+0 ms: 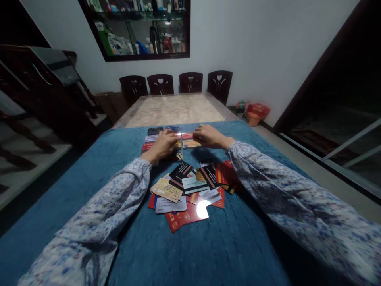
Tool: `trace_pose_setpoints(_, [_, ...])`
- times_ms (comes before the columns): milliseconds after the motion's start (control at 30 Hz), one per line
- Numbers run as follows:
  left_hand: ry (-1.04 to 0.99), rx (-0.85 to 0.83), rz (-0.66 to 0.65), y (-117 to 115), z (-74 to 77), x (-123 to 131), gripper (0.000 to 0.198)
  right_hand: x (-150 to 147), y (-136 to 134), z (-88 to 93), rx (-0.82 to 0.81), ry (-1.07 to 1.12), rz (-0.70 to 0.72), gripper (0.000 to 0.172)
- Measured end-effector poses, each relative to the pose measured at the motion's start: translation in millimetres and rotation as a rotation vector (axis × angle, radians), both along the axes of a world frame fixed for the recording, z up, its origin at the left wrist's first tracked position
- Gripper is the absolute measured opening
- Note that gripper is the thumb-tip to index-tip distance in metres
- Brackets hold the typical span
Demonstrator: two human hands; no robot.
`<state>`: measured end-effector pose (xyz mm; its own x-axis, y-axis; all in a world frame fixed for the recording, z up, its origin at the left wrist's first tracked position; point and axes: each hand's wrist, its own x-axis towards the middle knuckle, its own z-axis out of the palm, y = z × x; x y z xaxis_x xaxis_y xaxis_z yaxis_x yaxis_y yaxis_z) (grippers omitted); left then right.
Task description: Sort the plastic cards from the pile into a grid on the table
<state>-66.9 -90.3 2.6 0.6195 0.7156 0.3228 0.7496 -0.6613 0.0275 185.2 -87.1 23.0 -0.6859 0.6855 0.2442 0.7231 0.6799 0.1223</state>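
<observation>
A loose heap of plastic cards (190,190) in red, black, white and gold lies on a blue cloth (149,246) in front of me. Farther out, a tidy group of cards (154,135) is laid in rows. Both my arms reach over the heap to those rows. My left hand (163,145) has its fingers curled down on a shiny card (187,136) in the rows. My right hand (208,136) pinches the same card's other end. What lies under the palms is hidden.
The blue cloth covers the near end of a long marble-topped table (174,108). Several dark chairs (190,82) stand at its far end. A glass-fronted wall cabinet (139,28) hangs above. A red bag (257,110) sits on the floor at right.
</observation>
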Motion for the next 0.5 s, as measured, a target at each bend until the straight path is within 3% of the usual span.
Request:
trace_pose_setpoints(267, [-0.073,0.051,-0.115,-18.4,-7.8,6.3,0.029,20.8,-22.9,-7.1,0.018,0.055,0.023,0.028])
trace_pose_setpoints(500, [-0.085,0.074,-0.132,-38.1,-13.8,18.5,0.032,37.9,-46.6,-14.8,0.034,0.047,0.005,0.025])
